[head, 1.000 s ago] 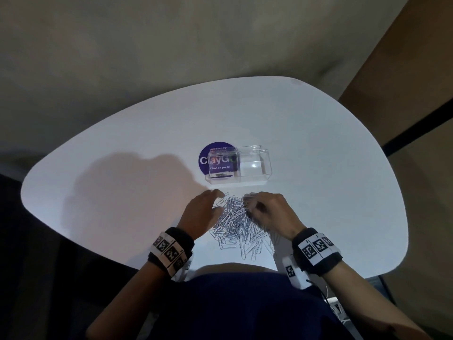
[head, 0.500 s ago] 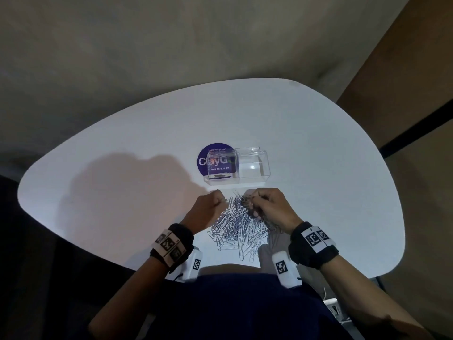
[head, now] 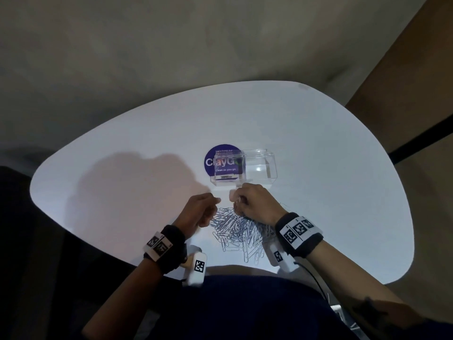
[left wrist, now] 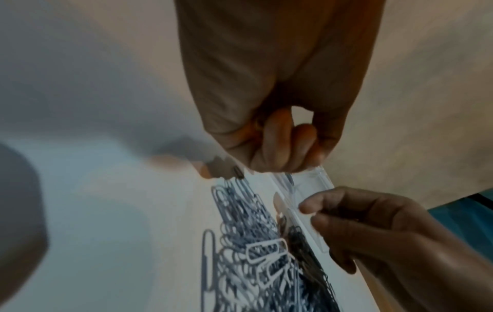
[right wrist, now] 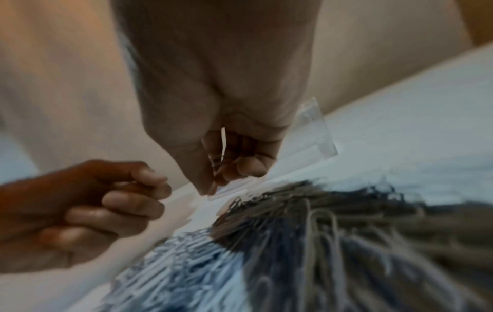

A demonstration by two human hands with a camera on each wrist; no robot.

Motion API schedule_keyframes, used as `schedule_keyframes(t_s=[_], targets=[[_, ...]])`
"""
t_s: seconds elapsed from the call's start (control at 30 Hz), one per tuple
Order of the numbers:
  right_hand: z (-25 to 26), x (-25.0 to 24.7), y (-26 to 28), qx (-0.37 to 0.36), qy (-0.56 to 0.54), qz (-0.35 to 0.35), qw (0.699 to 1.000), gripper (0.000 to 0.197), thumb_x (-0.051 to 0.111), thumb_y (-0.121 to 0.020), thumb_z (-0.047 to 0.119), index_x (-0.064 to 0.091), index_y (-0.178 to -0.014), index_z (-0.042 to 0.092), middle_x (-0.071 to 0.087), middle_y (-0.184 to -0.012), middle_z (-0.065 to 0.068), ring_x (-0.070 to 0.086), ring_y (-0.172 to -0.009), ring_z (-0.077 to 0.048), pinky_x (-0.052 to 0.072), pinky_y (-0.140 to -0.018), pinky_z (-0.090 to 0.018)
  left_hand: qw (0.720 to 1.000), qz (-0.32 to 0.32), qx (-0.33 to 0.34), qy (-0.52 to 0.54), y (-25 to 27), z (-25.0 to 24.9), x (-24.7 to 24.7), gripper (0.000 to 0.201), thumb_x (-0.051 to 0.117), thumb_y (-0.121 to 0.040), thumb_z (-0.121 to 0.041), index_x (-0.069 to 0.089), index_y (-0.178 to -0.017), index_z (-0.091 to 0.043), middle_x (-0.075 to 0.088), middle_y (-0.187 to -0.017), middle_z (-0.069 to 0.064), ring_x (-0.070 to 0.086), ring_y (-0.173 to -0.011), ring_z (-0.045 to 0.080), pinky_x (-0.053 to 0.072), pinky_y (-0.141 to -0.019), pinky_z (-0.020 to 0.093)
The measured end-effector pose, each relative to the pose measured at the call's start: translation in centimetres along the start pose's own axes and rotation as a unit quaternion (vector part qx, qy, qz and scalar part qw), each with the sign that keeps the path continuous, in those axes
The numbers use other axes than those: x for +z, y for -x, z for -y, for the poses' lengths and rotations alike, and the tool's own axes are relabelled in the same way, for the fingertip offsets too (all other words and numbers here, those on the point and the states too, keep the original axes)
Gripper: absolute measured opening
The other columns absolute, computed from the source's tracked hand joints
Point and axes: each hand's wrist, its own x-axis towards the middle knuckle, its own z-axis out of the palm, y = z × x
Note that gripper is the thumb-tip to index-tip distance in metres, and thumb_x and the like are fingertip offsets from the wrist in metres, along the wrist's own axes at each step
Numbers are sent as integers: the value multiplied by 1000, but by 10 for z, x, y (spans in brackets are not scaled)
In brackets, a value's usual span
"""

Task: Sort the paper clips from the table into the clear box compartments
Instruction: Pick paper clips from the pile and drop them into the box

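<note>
A heap of silver paper clips point(head: 236, 229) lies on the white table point(head: 343, 192) near its front edge. Behind it stands the clear box point(head: 259, 153) with two compartments; something small and dark lies in the left one. My left hand point(head: 215, 201) hovers over the heap's far left corner, fingers curled; a dark clip point(left wrist: 238, 172) pokes out under it. My right hand point(head: 235, 197) is beside the box's front wall, fingers curled round a bunch of clips point(right wrist: 220, 161). The two hands are almost touching.
A round purple sticker point(head: 210, 163) lies under the box's left half. A white tagged device point(head: 197, 266) hangs by the table's front edge under my left wrist, another point(head: 278, 257) under the right. The person's dark blue clothing fills the bottom.
Both hands closed over the heap, then rose and moved away from me toward the box. The left hand went from lying flat on the clips to curled.
</note>
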Motion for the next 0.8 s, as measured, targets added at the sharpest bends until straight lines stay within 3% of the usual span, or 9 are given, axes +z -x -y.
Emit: schedule_keyframes(t_s=[0.07,0.17,0.27,0.37,0.43,0.5,0.6,0.73,0.8], targets=[[-2,-1,-4,-4,62,28,998,22,64,-83,12,67,-105,15,62,-104,-2,59,-94,-21,46,-77,-32,1000,13,6,-21,5,-4,-5,21,55,-88,-14,59,-69,-6,48,-60,9,30,-43,14,16,-42,20],[-5,1,-9,-14,125,59,990,21,69,-82,17,62,-102,16,59,-107,-1,57,-94,-21,47,-76,-32,997,9,24,-67,13,-11,-8,28,55,-78,-21,66,-84,5,47,-57,0,30,-46,11,19,-45,21],[-8,3,-11,-36,152,54,986,12,68,-80,9,61,-91,12,59,-109,-4,59,-93,-25,51,-75,-39,983,-30,62,-171,12,-13,-10,23,53,-78,-22,69,-76,-5,45,-50,-11,36,-49,12,27,-47,22],[-13,8,-12,-67,162,33,984,5,65,-81,4,64,-84,9,56,-111,-5,58,-89,-23,52,-70,-39,912,-58,139,-382,8,-8,-12,19,57,-79,-30,72,-84,-19,65,-71,-11,56,-70,11,43,-70,27],[-15,10,-11,-73,158,21,984,6,64,-83,3,64,-80,9,55,-106,-3,57,-86,-21,51,-67,-37,857,-66,189,-474,7,-1,-13,12,65,-82,-27,69,-93,-24,59,-67,-11,53,-69,13,41,-71,26],[-16,9,-9,-55,136,14,989,11,65,-82,3,61,-77,11,59,-97,-1,57,-84,-19,51,-67,-36,825,-45,222,-519,7,8,-12,26,70,-82,-28,64,-106,-24,60,-72,-6,55,-72,17,41,-72,28],[-19,4,-7,-4,42,-6,999,17,65,-82,3,58,-75,16,65,-80,6,62,-74,-12,52,-65,-32,793,-15,256,-552,5,13,-12,35,69,-83,-35,60,-115,-22,69,-105,-1,62,-92,21,41,-78,30],[-19,-3,-3,25,-49,-35,998,21,75,-84,13,58,-72,16,57,-68,16,52,-65,6,36,-59,-11,784,-2,256,-566,2,13,-5,14,58,-91,-33,60,-97,-21,68,-91,-2,62,-81,22,40,-69,30],[-17,-7,0,27,-94,-38,994,25,77,-83,13,56,-69,12,60,-72,16,54,-70,13,37,-63,-7,772,12,248,-585,0,14,-2,15,50,-94,-32,58,-93,-19,67,-86,0,62,-76,25,45,-68,35]])
